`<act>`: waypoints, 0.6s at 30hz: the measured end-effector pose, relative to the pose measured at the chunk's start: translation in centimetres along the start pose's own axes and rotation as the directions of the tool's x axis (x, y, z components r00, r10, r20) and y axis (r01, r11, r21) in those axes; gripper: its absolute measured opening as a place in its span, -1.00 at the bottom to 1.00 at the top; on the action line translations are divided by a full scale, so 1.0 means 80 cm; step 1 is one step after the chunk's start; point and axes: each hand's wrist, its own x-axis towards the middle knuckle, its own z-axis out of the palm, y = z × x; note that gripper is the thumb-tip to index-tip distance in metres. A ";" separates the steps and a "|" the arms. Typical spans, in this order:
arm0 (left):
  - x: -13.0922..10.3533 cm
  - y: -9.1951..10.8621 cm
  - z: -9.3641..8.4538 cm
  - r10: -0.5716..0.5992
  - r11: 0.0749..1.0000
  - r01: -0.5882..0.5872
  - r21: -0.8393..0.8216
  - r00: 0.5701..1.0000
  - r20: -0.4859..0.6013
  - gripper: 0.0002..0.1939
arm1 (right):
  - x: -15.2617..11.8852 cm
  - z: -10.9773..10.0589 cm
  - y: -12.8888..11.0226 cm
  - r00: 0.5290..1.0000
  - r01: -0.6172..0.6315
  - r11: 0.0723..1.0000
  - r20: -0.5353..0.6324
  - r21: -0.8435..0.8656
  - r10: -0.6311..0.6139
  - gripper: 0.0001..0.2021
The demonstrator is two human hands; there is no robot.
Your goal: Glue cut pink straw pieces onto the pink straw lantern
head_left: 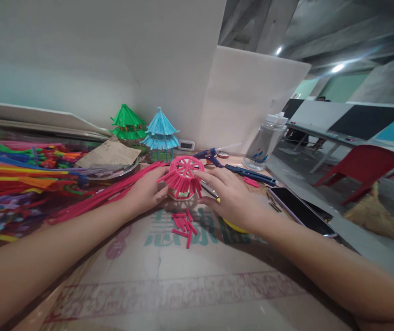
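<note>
Between my hands stands a small pink pavilion model (184, 187), with a spoked round top and a slanting skirt of fuzzy pipe-cleaner strips above a pale base. My left hand (145, 189) grips its left side, the thumb in front and some fingertips hidden. On the right side, my right hand (229, 195) has its fingers and thumb curved around the model's edge. Short cut pink strips (185, 225) lie loose just in front. Long pink pipe cleaners (103, 197) stretch out beneath and beside my left forearm.
Colourful pipe-cleaner bundles (14, 184) fill the left side. Behind stand a green model pavilion (126, 123) and a blue one (160, 131). A glue gun (209, 155), dark-blue-handled tool (250, 174), water bottle (264, 142) and phone (300, 210) lie or stand rightward.
</note>
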 end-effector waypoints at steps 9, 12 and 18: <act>-0.001 -0.004 0.001 -0.021 0.999 0.020 0.025 1.000 0.011 -0.52 | 0.000 0.002 0.001 1.000 0.008 1.000 0.009 -0.004 -0.008 -0.57; -0.001 -0.003 0.001 -0.015 1.000 0.015 0.014 1.000 0.006 -0.54 | 0.000 0.004 0.001 1.000 0.017 1.000 -0.004 -0.009 -0.017 -0.59; -0.001 -0.003 0.002 -0.005 1.000 0.005 0.015 1.000 -0.008 -0.60 | 0.000 0.002 -0.002 1.000 -0.014 1.000 -0.021 0.019 0.014 -0.59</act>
